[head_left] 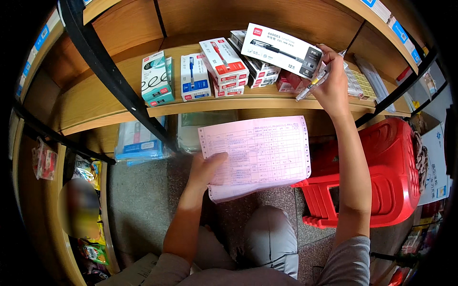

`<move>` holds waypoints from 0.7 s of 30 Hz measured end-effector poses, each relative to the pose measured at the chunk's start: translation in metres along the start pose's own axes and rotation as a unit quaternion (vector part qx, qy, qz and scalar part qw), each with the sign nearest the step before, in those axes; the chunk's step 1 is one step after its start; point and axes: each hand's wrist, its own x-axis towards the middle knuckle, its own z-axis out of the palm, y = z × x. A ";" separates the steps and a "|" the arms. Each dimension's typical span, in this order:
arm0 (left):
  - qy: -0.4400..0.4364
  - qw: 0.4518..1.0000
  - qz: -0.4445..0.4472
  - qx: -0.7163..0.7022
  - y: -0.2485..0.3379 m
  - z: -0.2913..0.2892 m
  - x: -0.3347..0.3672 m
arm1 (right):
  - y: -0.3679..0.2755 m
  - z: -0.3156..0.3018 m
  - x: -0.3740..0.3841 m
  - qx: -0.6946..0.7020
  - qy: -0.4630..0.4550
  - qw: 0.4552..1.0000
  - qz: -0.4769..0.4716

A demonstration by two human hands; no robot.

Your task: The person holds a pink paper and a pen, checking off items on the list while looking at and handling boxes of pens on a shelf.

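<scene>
My left hand (205,169) is closed on a stack of pink printed forms (265,152) with punched edges, its thumb lying on top of the sheet. Above the wooden shelf, my right hand (335,86) grips one end of a white gel pen box (279,50) with a black pen pictured on it. A clear pen (312,87) with a yellow part is held in the same hand, pointing down and to the left. Under the raised box are stacked white and black pen boxes (261,72) and a dark red box (288,82), partly covered.
On the shelf (119,110) stand red pen boxes (223,59), a blue pen box (194,76) and teal boxes (156,78). A black upright post (112,71) crosses the left side. At right, a red plastic stool (381,176) lies near my arm. Plastic-wrapped packs (138,140) sit below.
</scene>
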 end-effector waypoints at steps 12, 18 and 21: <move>-0.023 1.000 -0.003 -0.011 -0.007 0.000 0.006 | 0.003 -0.002 -0.003 -0.016 -0.011 1.000 -0.010; -0.017 1.000 -0.012 -0.012 -0.006 0.000 0.007 | 0.003 0.000 -0.003 -0.013 0.004 1.000 -0.024; -0.024 1.000 -0.010 -0.014 -0.007 0.000 0.008 | 0.002 0.000 -0.003 -0.014 0.009 1.000 -0.021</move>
